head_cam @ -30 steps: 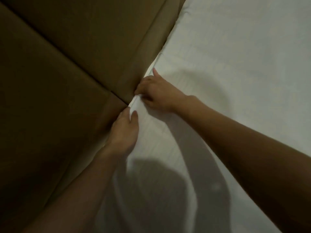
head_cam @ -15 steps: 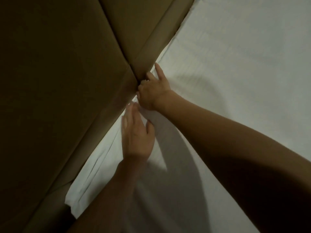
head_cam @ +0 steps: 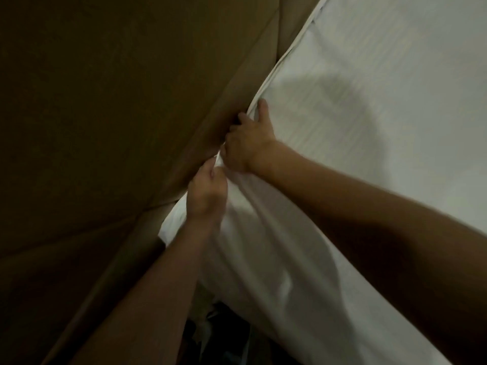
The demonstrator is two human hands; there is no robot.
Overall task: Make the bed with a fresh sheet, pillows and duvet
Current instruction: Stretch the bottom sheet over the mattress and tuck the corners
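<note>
Dim brown padded headboard [head_cam: 110, 106] fills the left of my view, and the mattress meets it along a slanting seam. My white sheet [head_cam: 369, 106] lies flat over the mattress top, loose and bunched only at the near corner by the headboard.

My right hand [head_cam: 247, 143] grips the sheet's edge at that seam, fingers curled down into the gap with the thumb lying on top. My left hand [head_cam: 208, 191], just beside it, pinches a gathered fold of the same edge.

To do this well, I judge I should pull the fold taut toward the corner, then push it deep behind the mattress so the creases below my wrists flatten out.

Nothing that holds anything is in view. Something dark lies on the floor below the corner, too dim to make out.
</note>
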